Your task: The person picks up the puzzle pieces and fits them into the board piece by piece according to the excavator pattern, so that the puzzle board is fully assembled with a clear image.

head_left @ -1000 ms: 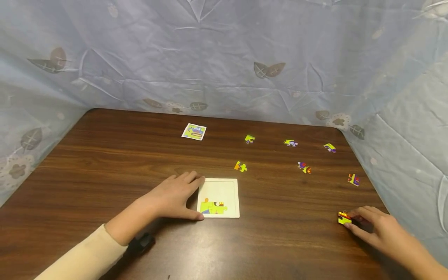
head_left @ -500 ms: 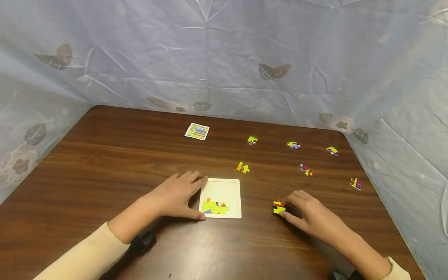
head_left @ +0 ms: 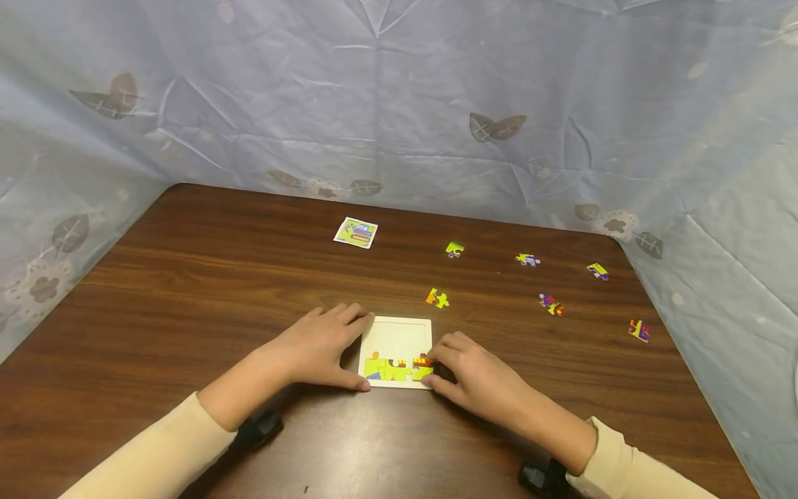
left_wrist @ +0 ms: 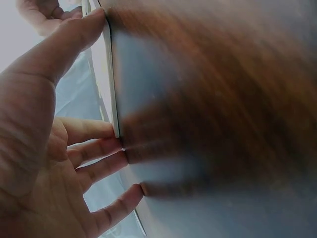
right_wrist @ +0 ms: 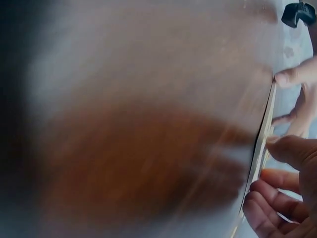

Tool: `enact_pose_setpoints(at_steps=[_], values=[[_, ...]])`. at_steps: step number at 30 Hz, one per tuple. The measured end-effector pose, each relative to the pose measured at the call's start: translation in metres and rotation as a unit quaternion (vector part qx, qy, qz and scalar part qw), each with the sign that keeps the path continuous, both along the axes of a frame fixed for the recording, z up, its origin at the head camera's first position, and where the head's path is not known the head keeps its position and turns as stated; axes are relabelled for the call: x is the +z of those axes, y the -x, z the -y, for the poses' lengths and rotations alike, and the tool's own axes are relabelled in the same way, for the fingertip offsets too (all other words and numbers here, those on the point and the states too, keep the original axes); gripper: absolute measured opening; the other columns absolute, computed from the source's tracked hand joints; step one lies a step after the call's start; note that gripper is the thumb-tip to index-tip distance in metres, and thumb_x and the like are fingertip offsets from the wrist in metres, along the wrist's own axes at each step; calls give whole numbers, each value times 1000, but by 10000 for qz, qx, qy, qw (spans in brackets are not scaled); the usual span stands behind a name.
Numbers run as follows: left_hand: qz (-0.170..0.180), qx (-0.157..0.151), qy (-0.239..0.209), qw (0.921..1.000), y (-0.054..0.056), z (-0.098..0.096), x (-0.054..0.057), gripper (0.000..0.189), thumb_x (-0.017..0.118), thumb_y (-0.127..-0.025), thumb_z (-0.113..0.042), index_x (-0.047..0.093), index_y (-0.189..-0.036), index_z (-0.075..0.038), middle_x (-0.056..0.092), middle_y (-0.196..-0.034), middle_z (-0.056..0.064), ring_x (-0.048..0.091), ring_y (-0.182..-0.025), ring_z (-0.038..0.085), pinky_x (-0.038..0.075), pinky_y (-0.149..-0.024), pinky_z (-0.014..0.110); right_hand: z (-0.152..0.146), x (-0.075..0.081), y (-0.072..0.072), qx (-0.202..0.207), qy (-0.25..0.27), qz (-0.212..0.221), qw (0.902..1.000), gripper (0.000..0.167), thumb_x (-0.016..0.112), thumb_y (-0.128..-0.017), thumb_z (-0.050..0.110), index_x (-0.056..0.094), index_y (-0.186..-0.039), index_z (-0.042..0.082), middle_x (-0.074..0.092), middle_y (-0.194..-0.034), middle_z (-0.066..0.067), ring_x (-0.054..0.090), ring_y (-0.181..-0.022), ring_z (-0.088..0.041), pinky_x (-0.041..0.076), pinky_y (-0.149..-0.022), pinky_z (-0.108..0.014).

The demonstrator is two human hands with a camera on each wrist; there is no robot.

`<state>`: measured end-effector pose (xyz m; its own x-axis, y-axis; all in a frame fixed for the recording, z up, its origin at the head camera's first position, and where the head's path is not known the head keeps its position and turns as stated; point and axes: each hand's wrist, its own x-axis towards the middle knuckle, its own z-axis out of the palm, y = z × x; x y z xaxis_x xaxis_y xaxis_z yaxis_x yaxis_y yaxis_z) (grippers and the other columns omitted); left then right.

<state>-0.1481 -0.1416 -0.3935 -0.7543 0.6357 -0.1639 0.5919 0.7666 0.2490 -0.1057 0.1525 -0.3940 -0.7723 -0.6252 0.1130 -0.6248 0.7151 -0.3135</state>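
Observation:
My left hand (head_left: 316, 348) rests at the left side of a cream square puzzle tray (head_left: 395, 334). Its thumb touches the near left corner and its fingertips the far left one, fingers spread. Along the tray's near edge lie joined yellow-green puzzle pieces (head_left: 388, 371). Over the near right corner, my right hand (head_left: 479, 374) pinches a yellow and red puzzle piece (head_left: 421, 372) between thumb and fingers. A small gap shows between that piece and the joined ones. In the left wrist view the tray (left_wrist: 102, 69) appears edge-on; the right wrist view hides the held piece.
Loose puzzle pieces lie beyond the tray: an orange and yellow one (head_left: 438, 298), a red and purple one (head_left: 551, 304), another at the right (head_left: 639, 330), and several along the back. A small picture card (head_left: 356, 233) lies at the back. Grey curtains (head_left: 424, 90) enclose the table.
From the table's right side, my right hand has carried the yellow and red puzzle piece leftward to the tray's near right corner. My left hand stays at the tray's left side.

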Motion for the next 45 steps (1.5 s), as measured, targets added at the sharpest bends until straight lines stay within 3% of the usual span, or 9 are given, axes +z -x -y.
enact_pose_setpoints(at_steps=[25, 45], values=[[18, 11, 6, 10000, 0, -1, 4, 106, 79, -80, -69, 44, -158, -6, 51, -155, 13, 49, -144, 33, 43, -113, 66, 16, 3, 6, 186, -239, 219, 9993, 14, 78, -95, 23, 69, -93, 12, 61, -92, 3, 53, -90, -9, 49, -73, -22], [103, 45, 98, 9999, 1, -5, 6, 107, 80, -80, -69, 45, -157, -5, 50, -156, 15, 49, -144, 35, 44, -113, 66, 15, 6, 12, 286, -100, 731, 9969, 13, 80, -94, 23, 70, -89, 15, 57, -86, 5, 47, -82, -6, 44, -69, -18]])
